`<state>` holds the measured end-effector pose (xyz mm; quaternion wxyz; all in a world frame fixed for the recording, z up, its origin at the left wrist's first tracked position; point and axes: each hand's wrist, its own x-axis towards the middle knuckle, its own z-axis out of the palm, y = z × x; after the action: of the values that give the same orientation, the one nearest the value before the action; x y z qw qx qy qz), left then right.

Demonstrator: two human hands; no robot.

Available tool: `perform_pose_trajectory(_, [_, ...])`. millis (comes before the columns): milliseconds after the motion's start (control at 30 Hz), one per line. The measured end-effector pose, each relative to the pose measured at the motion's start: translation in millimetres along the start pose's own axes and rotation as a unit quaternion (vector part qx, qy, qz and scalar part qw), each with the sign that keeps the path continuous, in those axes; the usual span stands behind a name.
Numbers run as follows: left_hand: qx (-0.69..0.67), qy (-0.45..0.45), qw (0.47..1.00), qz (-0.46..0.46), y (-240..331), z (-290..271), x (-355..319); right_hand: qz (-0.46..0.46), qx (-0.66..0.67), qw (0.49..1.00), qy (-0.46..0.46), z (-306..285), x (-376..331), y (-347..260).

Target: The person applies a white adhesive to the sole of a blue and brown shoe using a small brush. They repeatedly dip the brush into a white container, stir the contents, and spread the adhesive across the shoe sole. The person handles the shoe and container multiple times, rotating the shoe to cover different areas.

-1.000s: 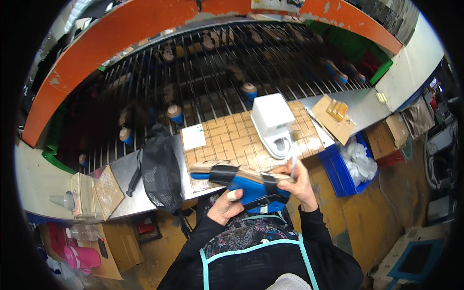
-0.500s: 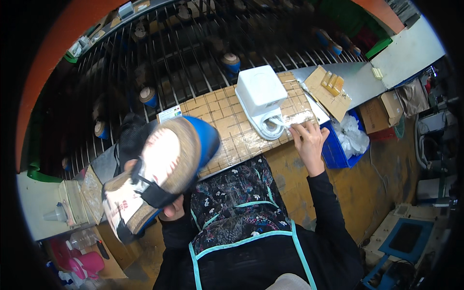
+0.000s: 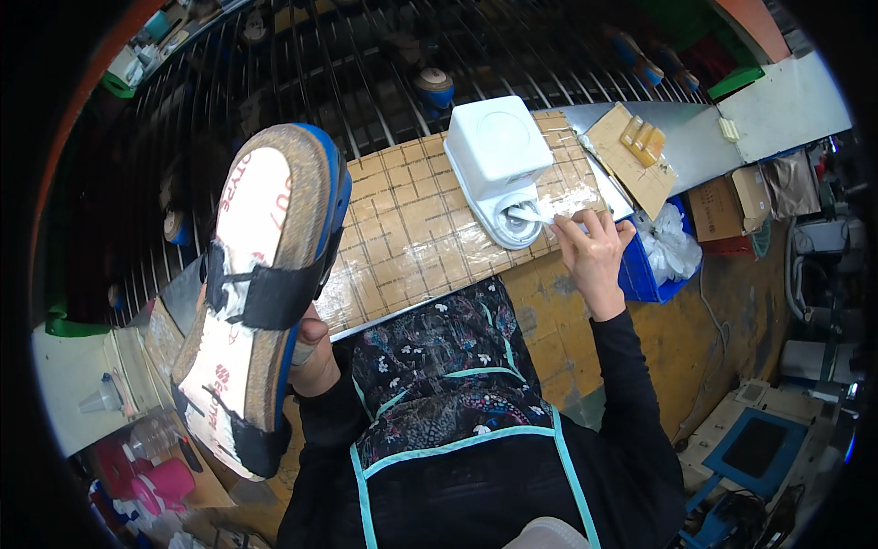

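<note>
My left hand (image 3: 314, 357) is closed around a half-made sandal (image 3: 261, 302), raised at the left with its underside facing me. The sandal's bottom has a white board, a brown cork-like rim and black straps folded over it, on a blue last. My right hand (image 3: 596, 256) pinches the end of a thin whitish stick (image 3: 541, 218), which may be a brush. The stick's other end dips into the round cup of a white plastic pot (image 3: 498, 142) on the cardboard-covered board (image 3: 402, 229). What the cup holds is hard to make out.
Beyond the board runs a dark rack of metal rods (image 3: 357, 110) with several lasts. A blue bin (image 3: 640, 279) of plastic bags stands right of my hand. Yellowish blocks (image 3: 643, 140) lie on cardboard at the back right. A pink jug (image 3: 165, 485) sits lower left.
My left hand has lifted the sandal and turned it more upright, its underside now facing me fully. My right hand stays by the cup, still pinching the stick.
</note>
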<state>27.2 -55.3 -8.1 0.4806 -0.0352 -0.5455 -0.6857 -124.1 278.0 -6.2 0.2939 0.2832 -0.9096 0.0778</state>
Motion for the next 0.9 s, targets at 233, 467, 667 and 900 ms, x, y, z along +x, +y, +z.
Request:
perform_pose_trajectory(233, [0.335,-0.027,0.942,0.000,26,22,19,0.174,0.193,0.955,-0.143,-6,-4,18])
perform_pose_trajectory(467, [-0.297,0.047,0.840,-0.452,33,29,33,0.364,0.393,0.819,-0.204,6,-31,23])
perform_pose_trajectory(667, [0.225,-0.082,0.969,-0.056,-43,63,-29,0.244,0.310,0.916,-0.080,-17,-16,-15])
perform_pose_trajectory(900, [0.318,-0.114,0.912,0.231,-42,61,-11,0.088,0.311,0.933,0.158,-68,21,-87])
